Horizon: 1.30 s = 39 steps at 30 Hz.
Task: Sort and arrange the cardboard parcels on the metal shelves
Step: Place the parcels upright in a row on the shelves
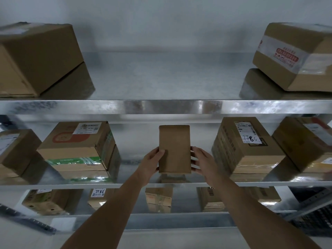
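Both hands grip one small plain parcel from either side: the left hand curls its thumb over the front face and its fingers behind the left edge, and the right hand wraps its fingers round the right edge. That parcel stands upright on its short end, at the middle of the middle shelf, near the front lip.

Below the forearms, the bottom shelf carries a row of smaller boxes, one with a white label reading 7786.

On the middle shelf, left of the held parcel, sits a box with green tape, and further left another brown box. To the right stands a box with a handwritten label, with one more box just beside it at the edge.

Farther up, the top shelf holds a large brown box at the left and a box with red-printed tape at the right, well apart.
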Each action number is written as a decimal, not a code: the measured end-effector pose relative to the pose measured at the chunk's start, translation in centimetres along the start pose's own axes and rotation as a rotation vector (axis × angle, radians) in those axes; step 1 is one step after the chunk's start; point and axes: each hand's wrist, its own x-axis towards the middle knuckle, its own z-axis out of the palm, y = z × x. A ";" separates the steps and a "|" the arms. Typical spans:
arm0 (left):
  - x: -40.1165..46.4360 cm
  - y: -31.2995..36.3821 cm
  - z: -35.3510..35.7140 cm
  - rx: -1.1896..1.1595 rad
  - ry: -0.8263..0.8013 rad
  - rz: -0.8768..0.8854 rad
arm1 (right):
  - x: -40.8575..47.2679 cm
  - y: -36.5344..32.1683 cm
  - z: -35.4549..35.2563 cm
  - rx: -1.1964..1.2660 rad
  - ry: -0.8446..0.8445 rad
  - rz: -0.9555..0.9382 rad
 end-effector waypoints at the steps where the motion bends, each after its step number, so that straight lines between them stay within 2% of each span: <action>1: 0.0 0.1 0.1 0.030 0.023 0.018 | 0.0 0.1 0.0 -0.004 -0.002 -0.002; 5: -0.1 0.2 0.5 0.112 0.122 0.044 | 0.4 0.1 0.1 -0.145 0.046 -0.099; 9: -0.3 0.4 1.0 0.037 0.085 0.067 | 0.8 0.0 -0.2 -0.122 -0.053 0.031; 11: -0.3 0.5 1.4 0.151 0.054 0.133 | 0.7 0.0 -0.3 -0.134 -0.091 0.037; 15: 0.8 0.1 1.3 0.459 0.106 0.181 | 0.8 0.5 -0.2 -0.064 -0.016 -0.024; 21: -0.1 1.1 2.2 0.103 0.062 -0.002 | 0.5 0.0 0.0 -0.056 0.004 -0.070; 39: 0.3 0.6 1.8 0.106 0.053 -0.016 | -0.5 -0.4 0.4 -0.061 -0.045 -0.096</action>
